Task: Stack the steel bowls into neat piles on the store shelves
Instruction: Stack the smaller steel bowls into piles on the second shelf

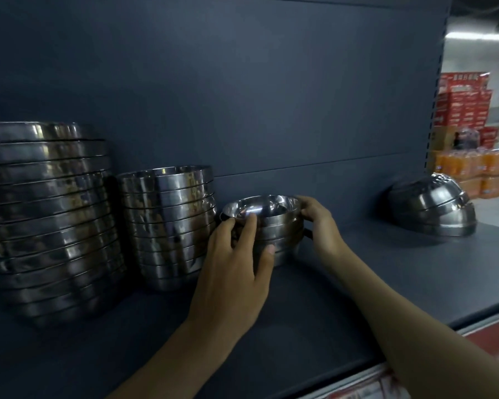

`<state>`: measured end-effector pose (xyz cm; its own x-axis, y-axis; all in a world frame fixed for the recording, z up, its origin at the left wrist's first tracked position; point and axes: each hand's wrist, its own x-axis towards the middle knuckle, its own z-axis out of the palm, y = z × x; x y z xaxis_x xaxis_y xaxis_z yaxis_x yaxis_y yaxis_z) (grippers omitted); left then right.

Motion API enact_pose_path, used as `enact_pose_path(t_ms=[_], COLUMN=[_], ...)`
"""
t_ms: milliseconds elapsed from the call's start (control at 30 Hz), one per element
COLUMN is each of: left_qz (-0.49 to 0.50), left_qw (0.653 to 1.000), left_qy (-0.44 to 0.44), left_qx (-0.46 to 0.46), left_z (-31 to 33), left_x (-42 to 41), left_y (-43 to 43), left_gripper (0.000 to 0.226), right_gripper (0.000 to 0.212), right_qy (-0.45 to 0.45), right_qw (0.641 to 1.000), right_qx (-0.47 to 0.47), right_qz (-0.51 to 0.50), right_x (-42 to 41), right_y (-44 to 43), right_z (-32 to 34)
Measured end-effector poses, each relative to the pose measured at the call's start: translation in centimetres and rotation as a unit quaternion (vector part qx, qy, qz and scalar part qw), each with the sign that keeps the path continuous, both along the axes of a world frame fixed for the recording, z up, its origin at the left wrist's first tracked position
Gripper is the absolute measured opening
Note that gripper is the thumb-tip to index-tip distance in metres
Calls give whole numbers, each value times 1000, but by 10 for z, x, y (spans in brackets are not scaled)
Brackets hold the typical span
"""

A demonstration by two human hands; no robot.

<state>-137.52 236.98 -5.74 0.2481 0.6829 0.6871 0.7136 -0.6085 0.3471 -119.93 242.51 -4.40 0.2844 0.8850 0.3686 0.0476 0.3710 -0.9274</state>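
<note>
A short pile of small steel bowls [274,226] stands on the dark shelf [357,277], its top bowl tilted toward me. My left hand [236,266] grips the pile's left side, fingers on the top rim and thumb low on the front. My right hand [319,223] holds the right side at the rim. To the left stand a medium pile of bowls [167,226] and a tall pile of large bowls [46,220]. A few nested bowls [435,208] lie upside down and tilted at the far right of the shelf.
The shelf's dark back panel [242,96] rises close behind the piles. The shelf's front edge [473,318] carries a red price strip. Beyond the right upright, stacked red cartons [461,102] and orange drink packs [473,168] fill the store aisle.
</note>
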Motion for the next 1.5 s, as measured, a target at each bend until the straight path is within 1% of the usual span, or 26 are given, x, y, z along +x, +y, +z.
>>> enact_pose_path(t_ms=[100,167,300,500,600,667,733,800,900,1067,1133,1200,1267,1300,1367,1433,1500], left_qz=[11,12,-3,12,20,23,24,22,13,-28,-55,-77,-105,-118,-126,-116,-96], left_qw=[1000,999,1000,1000,999,999,999,999,998,998,997,995,991,988,982,977,975], left_qy=[16,17,3,-3,-22,-16,-2,1,-17,-34,-41,-52,-83,-102,-135,-169,-184], left_qx=[18,29,31,13,-27,-41,-46,-47,-57,-37,-37,-22,-5,5,35,66,77], left_z=[-2,-2,-3,-4,-3,-2,0,3,7,16,22,31,46,56,75,91,102], left_x=[0,0,-1,1,1,2,4,4,2,-2,-3,-6,-8,-9,-15,-26,-43], left_y=[-2,-2,-2,-2,-5,-6,-6,-6,-7,-8,-10,-12,-16,-18,-23,-25,-24], left_gripper=[64,60,53,60,64,70,76,78,80,82,84,86,86,85,81,81,82], right_gripper=[38,45,34,34,32,29,30,26,18,32,31,34,46,51,56,55,45], right_qy=[5,16,20,-9,-4,-11,-23,-26,-57,-46,-67,-66,-38,-9,26,15,-9], right_qw=[1000,1000,1000,1000,1000,999,997,995,993,987,984,982,978,976,967,960,959], right_qx=[6,4,1,3,7,14,31,49,63,105,135,162,199,213,245,264,265], right_qz=[6,12,3,19,23,49,69,82,86,115,98,67,52,49,67,92,102], right_x=[0,-1,0,1,0,0,1,3,4,5,3,1,-3,-7,-18,-35,-57], right_y=[1,-1,-1,-5,-6,-8,-7,-7,-8,-15,-17,-20,-26,-30,-36,-38,-36], right_z=[-2,-1,-2,-2,-1,-1,-1,1,4,13,23,42,68,82,108,125,134])
